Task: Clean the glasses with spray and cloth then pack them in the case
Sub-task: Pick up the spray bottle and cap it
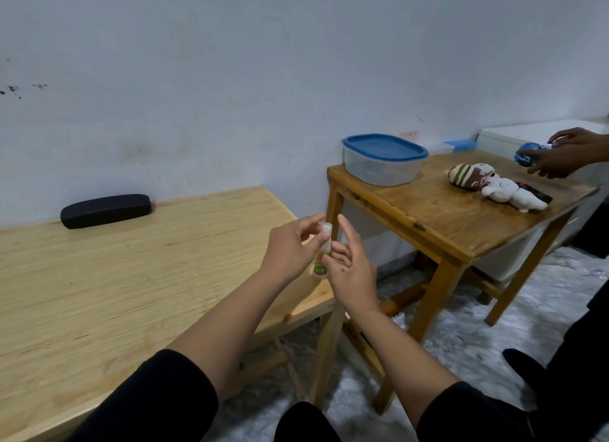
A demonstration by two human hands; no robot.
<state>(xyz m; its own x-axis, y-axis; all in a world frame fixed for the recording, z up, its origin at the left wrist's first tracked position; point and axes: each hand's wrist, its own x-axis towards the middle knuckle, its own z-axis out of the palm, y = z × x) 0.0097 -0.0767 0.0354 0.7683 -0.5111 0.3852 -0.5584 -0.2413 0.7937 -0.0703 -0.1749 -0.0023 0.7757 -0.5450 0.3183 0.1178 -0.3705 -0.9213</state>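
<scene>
A small white spray bottle (pixel 320 264) with a green label stands upright near the right edge of the light wooden table (pixel 131 276). My left hand (pixel 290 248) pinches the bottle's clear cap (pixel 326 228) between thumb and fingers. My right hand (pixel 352 272) grips the bottle's body with its lower fingers, and its index finger points up. A shut black glasses case (pixel 105 211) lies at the back of the table against the wall. No glasses or cloth are in view.
A darker wooden side table (pixel 445 224) stands to the right with a blue-lidded clear container (pixel 384 159) and two plush toys (pixel 494 186). Another person's hands (pixel 566 156) hold a blue object at its far end. That person's dark leg and shoe (pixel 543 369) are at the right.
</scene>
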